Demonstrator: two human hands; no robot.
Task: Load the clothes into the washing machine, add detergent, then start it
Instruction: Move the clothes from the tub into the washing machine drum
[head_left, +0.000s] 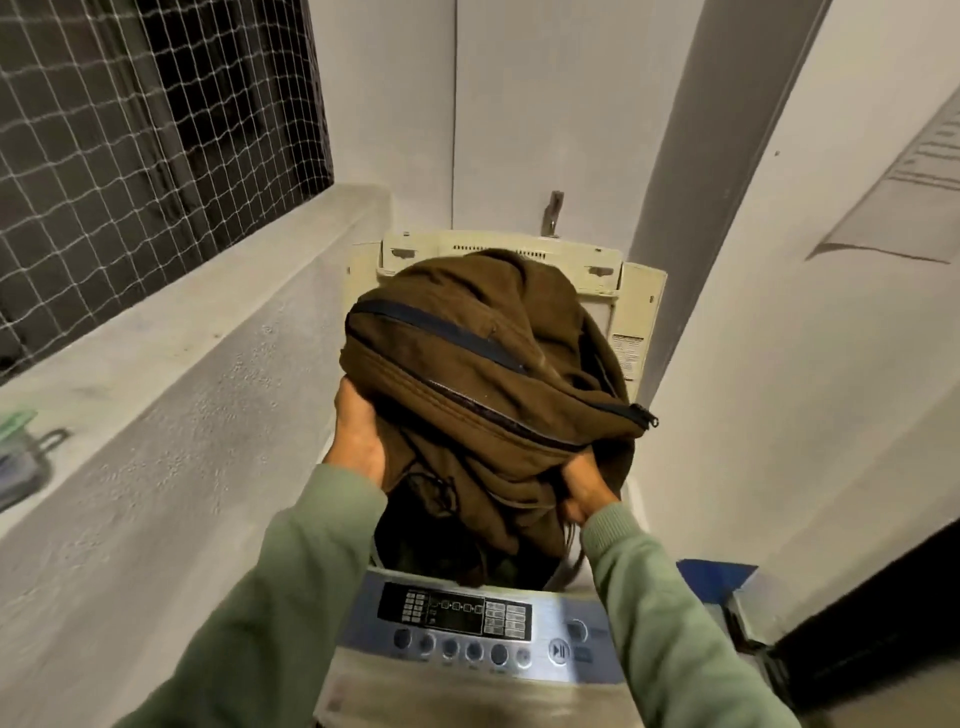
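The left hand (361, 441) grips the left underside of a bundled brown garment (483, 364), fingers curled up into the cloth. The right hand (587, 493) clutches the bundle's lower right edge, fingers closed on a fold. Both arms wear green sleeves (291, 597). The garment is held between the hands above the open drum (441, 556) of a top-loading washing machine (644, 296), its lower folds hanging down into the opening; dark zippers run across it, one ending in a pull at the right. Something dark already lies in the drum, too dim to make out.

The bundle hides most of the opening and part of the raised lid (498, 249) behind it. Nearest the camera lies the control panel (467, 623), with a dark display, a row of round buttons and a play/pause button; its lettering is too blurred to read. A small sticker on the machine's right rim is likewise unreadable. A concrete ledge (182, 322) runs along the left beneath a netted window (130, 130). A tap (553, 213) sticks out of the wall behind the machine, and a blue box (717, 574) sits to the right.
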